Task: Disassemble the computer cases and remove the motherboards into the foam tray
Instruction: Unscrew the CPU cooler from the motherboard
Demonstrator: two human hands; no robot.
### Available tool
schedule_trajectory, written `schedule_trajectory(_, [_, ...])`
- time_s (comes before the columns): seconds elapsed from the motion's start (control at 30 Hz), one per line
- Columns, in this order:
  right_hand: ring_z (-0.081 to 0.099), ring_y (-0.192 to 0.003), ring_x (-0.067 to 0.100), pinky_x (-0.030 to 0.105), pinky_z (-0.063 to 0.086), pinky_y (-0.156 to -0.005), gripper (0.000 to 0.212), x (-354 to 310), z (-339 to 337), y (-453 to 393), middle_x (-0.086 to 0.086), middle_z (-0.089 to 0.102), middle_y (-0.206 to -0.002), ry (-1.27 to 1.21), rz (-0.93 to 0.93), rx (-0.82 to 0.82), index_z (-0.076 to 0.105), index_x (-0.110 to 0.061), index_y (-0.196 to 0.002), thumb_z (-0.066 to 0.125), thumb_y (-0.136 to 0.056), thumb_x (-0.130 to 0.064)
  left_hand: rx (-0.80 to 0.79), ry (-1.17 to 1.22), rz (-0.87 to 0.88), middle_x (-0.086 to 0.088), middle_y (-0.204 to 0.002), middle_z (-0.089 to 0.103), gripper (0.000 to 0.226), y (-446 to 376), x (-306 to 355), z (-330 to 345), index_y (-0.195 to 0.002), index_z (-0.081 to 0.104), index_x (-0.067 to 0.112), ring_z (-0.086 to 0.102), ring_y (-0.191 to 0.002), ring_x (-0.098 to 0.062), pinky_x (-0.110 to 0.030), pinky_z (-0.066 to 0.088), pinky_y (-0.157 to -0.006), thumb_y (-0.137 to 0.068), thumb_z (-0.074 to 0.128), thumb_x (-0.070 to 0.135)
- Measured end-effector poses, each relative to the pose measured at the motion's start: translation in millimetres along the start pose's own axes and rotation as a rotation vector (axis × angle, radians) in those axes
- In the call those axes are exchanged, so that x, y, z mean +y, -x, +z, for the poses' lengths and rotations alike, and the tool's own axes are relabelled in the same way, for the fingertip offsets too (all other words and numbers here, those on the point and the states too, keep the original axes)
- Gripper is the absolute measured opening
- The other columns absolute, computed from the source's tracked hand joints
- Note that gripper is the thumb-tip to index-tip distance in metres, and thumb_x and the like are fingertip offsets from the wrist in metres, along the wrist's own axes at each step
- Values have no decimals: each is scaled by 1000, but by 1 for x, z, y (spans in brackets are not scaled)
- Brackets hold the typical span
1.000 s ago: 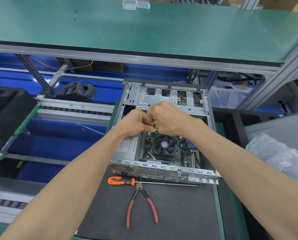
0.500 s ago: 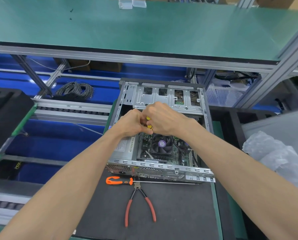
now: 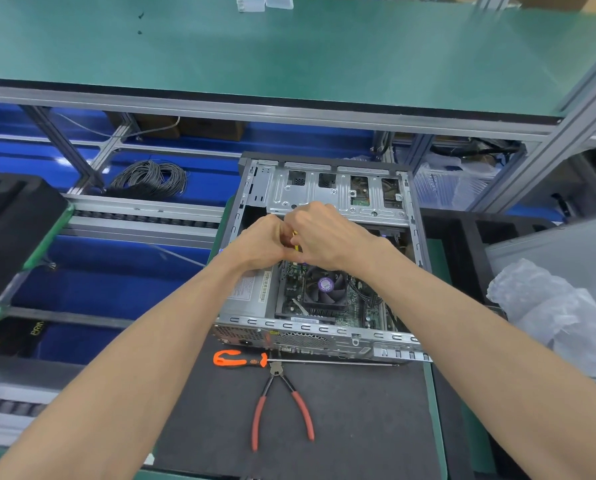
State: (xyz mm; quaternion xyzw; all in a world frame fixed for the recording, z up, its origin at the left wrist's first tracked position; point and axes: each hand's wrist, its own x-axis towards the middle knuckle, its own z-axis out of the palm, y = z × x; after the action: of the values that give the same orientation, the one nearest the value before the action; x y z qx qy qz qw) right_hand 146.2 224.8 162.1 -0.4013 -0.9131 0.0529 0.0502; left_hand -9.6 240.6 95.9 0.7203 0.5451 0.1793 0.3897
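At frame centre, over the open grey metal computer case [image 3: 324, 258] with its green motherboard [image 3: 352, 306], left hand [image 3: 260, 245] and right hand [image 3: 324, 239] curl together, pinching yellow wires [image 3: 295, 241].

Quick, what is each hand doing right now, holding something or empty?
Left hand: fingers curled, pinching something yellow inside the computer case; what it is cannot be told.
Right hand: fingers curled round the same yellow thing.
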Motion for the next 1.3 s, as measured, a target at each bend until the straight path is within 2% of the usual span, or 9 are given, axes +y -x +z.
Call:
schedule_trajectory(0.2, [57,-78,35,40,48,-71,18,3,-2,0,14,62,-87,-24,94,-38,53,-7,-85,57,-85,-24,90,-44,10,18,-41,51,37,4,6,4,-43,62,44,44,-43,3,-29,35,-57,-63,84,21])
schedule_trajectory(0.37, [46,-73,26,35,34,-70,12,-1,4,0,13,61,-88,23,80,3,55,-10,-85,57,-94,-17,115,-66,21,21,-43,53,36,2,6,5,-47,61,46,44,-43,5,-27,35,-57,-59,88,25])
schedule_trajectory(0.47, [57,-79,28,34,36,-67,8,-3,5,0,10,62,-93,30,30,-18,57,-11,-83,63,-88,-14,40,-42,8,15,-48,57,25,1,3,3,-49,61,34,45,-47,0,-32,43,-60,-61,81,26])
schedule_trajectory(0.6, [59,-83,28,35,42,-67,7,3,1,3,8,63,-96,-19,2,-49,65,-12,-88,64,-86,-19,16,-23,-4,18,-56,66,40,1,0,2,-48,66,42,55,-55,6,-33,50,-70,-71,88,18])
schedule_trajectory(0.8, [50,-68,31,36,37,-64,23,4,5,5,9,50,-78,0,129,5,45,-10,-81,60,-93,-25,95,-20,11,18,-52,63,29,4,7,4,-52,66,54,46,-46,3,-31,44,-58,-57,91,39])
schedule_trajectory(0.9, [42,-65,27,37,40,-66,18,-2,8,3,6,45,-73,-7,106,8,44,-12,-76,57,-89,-12,64,-59,22,16,-53,62,27,2,5,3,-53,66,42,48,-49,2,-35,49,-60,-61,85,25])
schedule_trajectory(1.03, [46,-67,21,32,36,-60,15,-3,11,-1,4,54,-81,36,33,-31,57,-7,-78,64,-88,-15,-12,-110,-12,-10,-60,61,16,2,5,0,-57,59,12,47,-58,-15,-53,54,-68,-63,72,20])
schedule_trajectory(1.23, [50,-71,23,32,41,-63,13,2,2,2,2,51,-84,-12,18,-61,49,-15,-87,62,-87,-18,111,-92,-32,15,-45,56,34,2,3,4,-41,57,29,47,-48,-5,-44,56,-62,-61,84,21])
schedule_trajectory(1.3, [43,-60,23,32,34,-58,20,-1,2,2,4,41,-74,20,64,-58,48,-12,-90,56,-95,-29,165,-123,-21,14,-41,51,24,1,4,6,-43,56,29,38,-43,-8,-38,50,-51,-56,72,40])
